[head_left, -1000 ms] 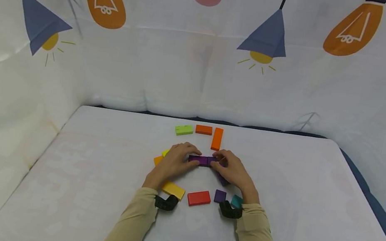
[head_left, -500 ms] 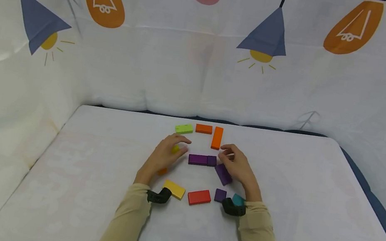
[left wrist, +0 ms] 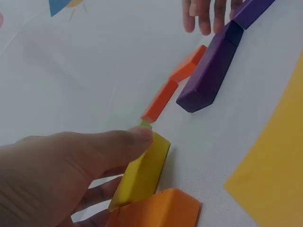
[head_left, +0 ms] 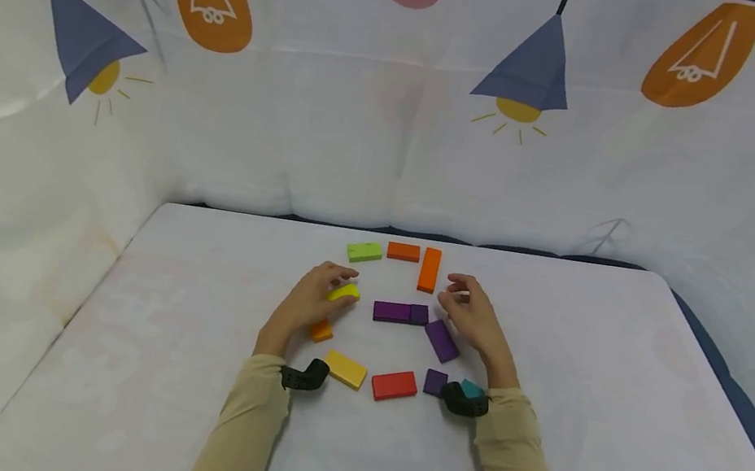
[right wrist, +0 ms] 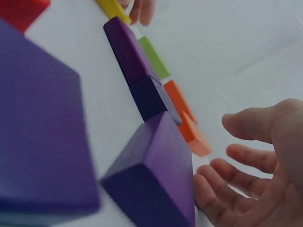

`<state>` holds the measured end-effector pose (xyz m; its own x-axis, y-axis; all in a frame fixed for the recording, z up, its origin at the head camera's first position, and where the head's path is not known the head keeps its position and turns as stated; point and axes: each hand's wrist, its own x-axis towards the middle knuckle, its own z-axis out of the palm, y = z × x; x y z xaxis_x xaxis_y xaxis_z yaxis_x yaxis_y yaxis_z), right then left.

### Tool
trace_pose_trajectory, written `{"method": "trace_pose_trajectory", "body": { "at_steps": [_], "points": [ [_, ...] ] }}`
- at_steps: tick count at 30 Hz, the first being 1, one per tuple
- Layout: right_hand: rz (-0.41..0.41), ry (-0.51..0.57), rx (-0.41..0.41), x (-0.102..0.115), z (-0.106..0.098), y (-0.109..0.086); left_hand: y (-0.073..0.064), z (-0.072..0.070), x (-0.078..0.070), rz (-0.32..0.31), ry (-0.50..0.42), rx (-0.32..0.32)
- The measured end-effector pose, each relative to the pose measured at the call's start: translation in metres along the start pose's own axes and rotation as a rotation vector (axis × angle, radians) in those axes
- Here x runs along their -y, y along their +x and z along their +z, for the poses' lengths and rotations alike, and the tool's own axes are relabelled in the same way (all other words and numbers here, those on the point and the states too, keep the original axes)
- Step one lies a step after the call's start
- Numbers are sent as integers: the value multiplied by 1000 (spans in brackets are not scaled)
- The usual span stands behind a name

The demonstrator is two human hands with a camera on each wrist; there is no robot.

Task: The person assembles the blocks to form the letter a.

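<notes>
My left hand point(head_left: 301, 304) is at the bright yellow block point(head_left: 344, 293), its thumb along the near side and its fingers behind. In the left wrist view the thumb tip overlaps the far end of the yellow block point(left wrist: 144, 177). An orange block point(head_left: 321, 331) touches its near end. My right hand point(head_left: 480, 323) holds nothing; its fingers curve loosely beside the slanted purple block point(head_left: 442, 341). That block meets a small dark purple block point(head_left: 419, 315), which lies end to end with a longer purple block point(head_left: 392, 312) in the middle.
Behind lie a lime green block point(head_left: 364, 251), a red-orange block point(head_left: 404, 252) and an upright-lying orange block point(head_left: 429, 269). In front are a golden yellow block point(head_left: 346, 369), a red block point(head_left: 394, 386), a small purple block point(head_left: 435, 382) and a teal block point(head_left: 471, 389), on a white table point(head_left: 128, 361).
Both hands have let go of the purple blocks in the middle and moved apart. The left hand has gone left to the bright yellow block; the right hand has drawn back to the right.
</notes>
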<state>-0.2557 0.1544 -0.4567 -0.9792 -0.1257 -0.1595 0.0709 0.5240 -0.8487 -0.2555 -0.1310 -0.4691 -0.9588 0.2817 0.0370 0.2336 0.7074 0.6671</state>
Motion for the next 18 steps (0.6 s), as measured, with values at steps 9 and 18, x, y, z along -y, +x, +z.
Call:
{"method": "trace_pose_trajectory", "body": {
  "at_steps": [9,18],
  "points": [
    [28,-83,35,1,-9,23,-3,-1,-1,-65,23,29],
    [56,-165,85,11,-14,36,-3,-2,-1,-71,30,54]
  ]
}}
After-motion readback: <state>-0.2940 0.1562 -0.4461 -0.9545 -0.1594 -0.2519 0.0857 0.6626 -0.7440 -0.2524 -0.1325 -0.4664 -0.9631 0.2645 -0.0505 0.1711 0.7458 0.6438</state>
